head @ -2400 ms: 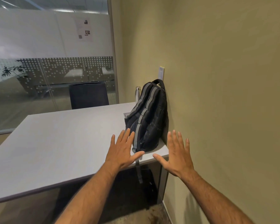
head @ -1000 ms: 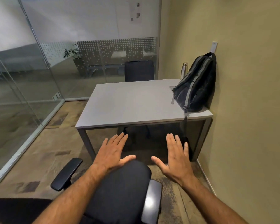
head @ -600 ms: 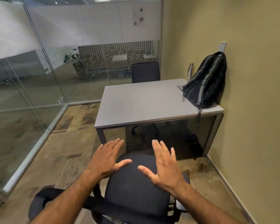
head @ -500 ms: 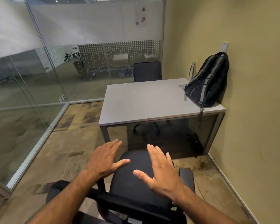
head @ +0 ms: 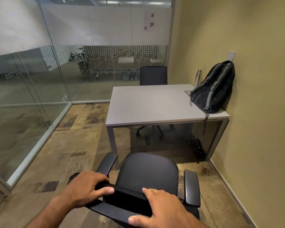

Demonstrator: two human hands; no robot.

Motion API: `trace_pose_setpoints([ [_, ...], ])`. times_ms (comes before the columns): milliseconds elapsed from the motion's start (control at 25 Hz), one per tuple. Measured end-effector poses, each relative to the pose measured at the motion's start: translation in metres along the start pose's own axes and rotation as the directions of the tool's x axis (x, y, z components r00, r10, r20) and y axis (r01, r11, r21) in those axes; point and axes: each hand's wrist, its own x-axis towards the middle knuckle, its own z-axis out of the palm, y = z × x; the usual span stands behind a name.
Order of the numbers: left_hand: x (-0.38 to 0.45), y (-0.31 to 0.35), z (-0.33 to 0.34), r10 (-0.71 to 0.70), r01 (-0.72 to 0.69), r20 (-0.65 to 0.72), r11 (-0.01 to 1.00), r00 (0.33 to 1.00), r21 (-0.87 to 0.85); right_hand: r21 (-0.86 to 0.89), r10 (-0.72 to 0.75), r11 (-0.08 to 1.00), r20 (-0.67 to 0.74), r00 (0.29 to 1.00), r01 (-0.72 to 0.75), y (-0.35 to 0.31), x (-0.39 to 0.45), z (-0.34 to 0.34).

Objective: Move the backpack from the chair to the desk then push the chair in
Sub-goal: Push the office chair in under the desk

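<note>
- Black backpack (head: 213,89) with grey stripes stands on the counter (head: 148,104), leaning against the wall.
- Black chair (head: 148,171): both hands' fingers (head: 104,190) curl over its backrest, well apart from the backpack.

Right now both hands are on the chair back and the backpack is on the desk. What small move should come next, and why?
Probably roll the chair straight ahead toward the desk. The backpack already leans on the desk against the wall, the left hand and right hand both grip the backrest, and the seat faces the open gap between the desk legs but stands short of it.
</note>
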Motion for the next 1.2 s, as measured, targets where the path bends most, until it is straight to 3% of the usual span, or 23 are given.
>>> trace_pose_setpoints([
  [160,-0.015,0.0,0.004,0.111,-0.112,0.031,0.992,0.993,0.051,-0.018,0.002,1.0,-0.017,1.0,-0.003,0.008,-0.001,0.003],
  [360,-0.014,0.023,0.011,0.143,-0.143,-0.004,0.988,0.99,0.061,-0.072,0.001,0.997,-0.102,0.995,-0.008,0.035,-0.007,0.004],
  [680,-0.011,0.07,0.023,0.128,-0.124,-0.197,0.992,0.972,0.029,-0.118,0.001,0.993,-0.152,0.988,-0.02,0.08,-0.021,-0.006],
  [960,0.005,0.097,0.03,0.105,-0.103,-0.249,0.994,0.963,0.019,-0.155,-0.035,0.988,-0.136,0.99,0.014,0.109,-0.026,-0.025],
  [1200,0.036,0.136,0.035,0.057,-0.053,-0.196,0.998,0.979,0.027,-0.128,-0.066,0.99,-0.096,0.993,0.053,0.15,-0.037,-0.049],
])
